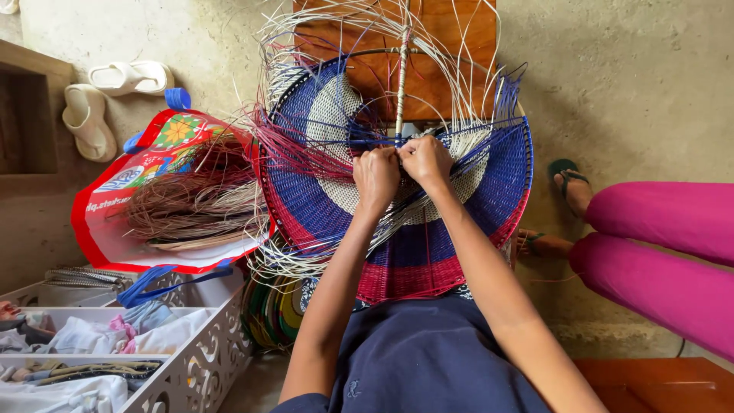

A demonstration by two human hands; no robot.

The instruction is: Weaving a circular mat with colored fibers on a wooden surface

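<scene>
My left hand [376,174] and right hand [425,158] are both closed, pinching strands at the middle of the blue, white and red woven fan [428,252] on my lap; a bag [107,222] of loose fibres lies left.

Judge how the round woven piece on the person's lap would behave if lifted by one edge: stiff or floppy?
The woven piece would probably flex rather than hold flat, being thin interlaced strips. It looks light for its size. The loose strands fanning off its rim would likely flop and snag. Both hands pinch strands at its centre.
</scene>
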